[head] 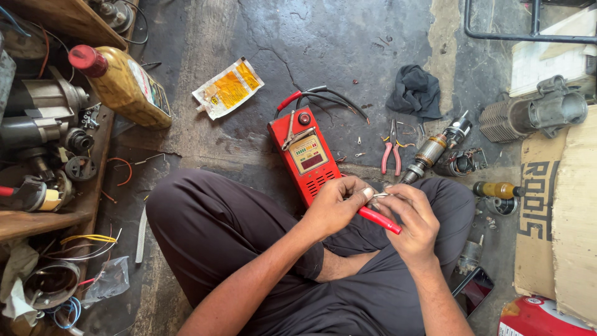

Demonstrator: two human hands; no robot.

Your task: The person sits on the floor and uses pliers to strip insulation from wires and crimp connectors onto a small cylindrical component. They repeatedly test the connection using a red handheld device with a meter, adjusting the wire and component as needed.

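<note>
I sit cross-legged on a stained concrete floor. My left hand (337, 204) pinches a small metal part at its fingertips, which meet my right hand (411, 219) above my knee. My right hand grips a red-handled tool (380, 220), its handle sticking out toward my lap. The small part between the fingers is mostly hidden. A red box-shaped tester (306, 153) with a clamp on top and black and red cables lies on the floor just beyond my hands.
Pink-handled pliers (392, 151), a motor armature (430, 150) and a dark rag (415, 92) lie ahead to the right. A yellow pouch (227, 88) and an oil bottle (124, 84) lie to the left. Wooden shelves with motor parts (43, 118) stand left, cardboard (559, 211) right.
</note>
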